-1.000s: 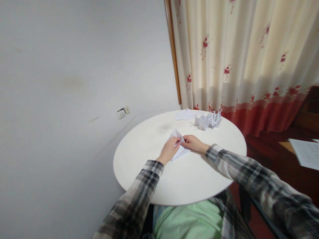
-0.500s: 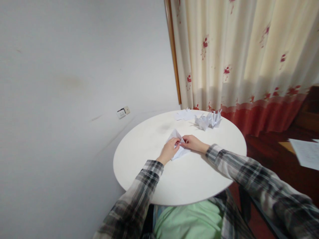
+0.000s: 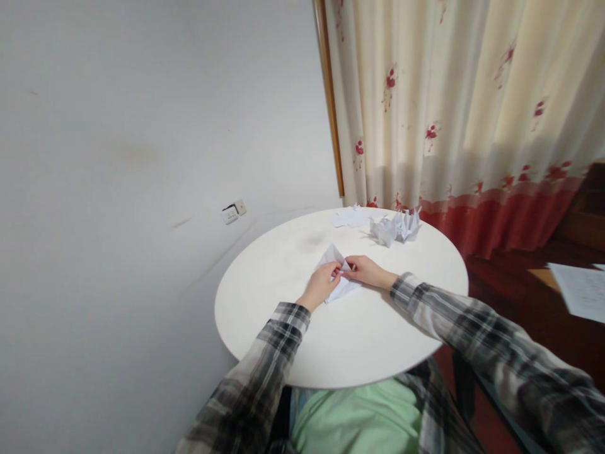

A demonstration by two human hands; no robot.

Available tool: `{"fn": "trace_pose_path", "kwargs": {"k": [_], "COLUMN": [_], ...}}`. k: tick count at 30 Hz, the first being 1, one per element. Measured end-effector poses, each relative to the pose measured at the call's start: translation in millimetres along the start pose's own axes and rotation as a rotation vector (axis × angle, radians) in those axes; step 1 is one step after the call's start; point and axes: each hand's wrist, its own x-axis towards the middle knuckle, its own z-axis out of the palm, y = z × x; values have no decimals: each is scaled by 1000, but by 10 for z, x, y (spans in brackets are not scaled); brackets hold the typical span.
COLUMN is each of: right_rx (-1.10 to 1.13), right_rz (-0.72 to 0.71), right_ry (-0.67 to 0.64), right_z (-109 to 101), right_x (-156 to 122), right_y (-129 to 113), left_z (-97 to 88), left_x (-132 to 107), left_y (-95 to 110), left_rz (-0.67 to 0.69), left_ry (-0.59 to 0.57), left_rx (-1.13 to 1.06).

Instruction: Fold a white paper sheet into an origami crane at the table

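White paper [image 3: 343,290] in both hands [image 3: 322,284] [image 3: 369,272] — loose sheet [image 3: 580,291], markings blurred.

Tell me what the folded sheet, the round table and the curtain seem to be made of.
The folded sheet looks like matte white paper: thin, with straight creased edges. The round table has a smooth white top, perhaps laminate or painted wood; no grain shows. The curtain looks like soft printed cloth, hanging in loose folds; its fibre can't be told.

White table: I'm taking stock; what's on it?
A folded sheet, held by the left hand and right hand; beyond, paper shapes and flatter paper. Tabletop beneath them is hidden.
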Motion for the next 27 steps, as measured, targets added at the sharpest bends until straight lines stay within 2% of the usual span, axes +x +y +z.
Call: {"fn": "trace_pose_path", "kwargs": {"k": [27], "right_rx": [53], "right_rz": [3], "right_ry": [7], "right_z": [-22], "right_x": [-11], "right_y": [-28], "left_z": [-5], "left_x": [9], "left_y": [6], "left_rz": [14], "left_ry": [-21], "left_rx": [67]}}
